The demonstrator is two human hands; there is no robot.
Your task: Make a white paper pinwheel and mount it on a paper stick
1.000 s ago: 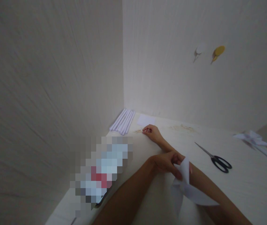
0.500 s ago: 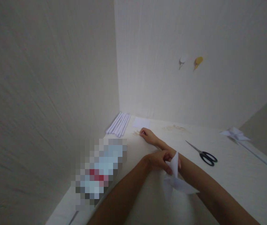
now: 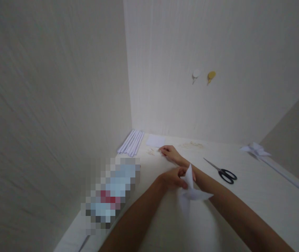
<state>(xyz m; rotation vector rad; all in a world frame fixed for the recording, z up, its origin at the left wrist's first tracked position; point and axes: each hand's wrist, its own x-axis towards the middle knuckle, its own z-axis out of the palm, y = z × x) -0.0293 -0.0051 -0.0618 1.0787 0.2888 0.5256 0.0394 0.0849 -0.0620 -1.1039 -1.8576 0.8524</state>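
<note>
My left hand (image 3: pixel 174 178) is closed on a folded piece of white paper (image 3: pixel 191 190) and holds it just above the pale table (image 3: pixel 257 196). My right arm crosses behind that paper. My right hand (image 3: pixel 169 152) rests far out on the table with its fingertips pinched together beside a few small thin pale sticks (image 3: pixel 151 151). Whether anything is between the fingertips is too small to see.
A bundle of white rolled paper sticks (image 3: pixel 131 141) lies in the wall corner, with a small white paper square (image 3: pixel 155 140) beside it. Black-handled scissors (image 3: pixel 221 171) lie to the right, and a white paper pinwheel (image 3: pixel 254 150) farther right. A blurred-out object (image 3: pixel 112 190) lies at left. Two hooks (image 3: pixel 203 75) hang on the wall.
The view has shifted, so everything sits a little lower-left and smaller. My left hand has drawn the folded paper slightly closer together. My right hand stays pinched by the small sticks.
</note>
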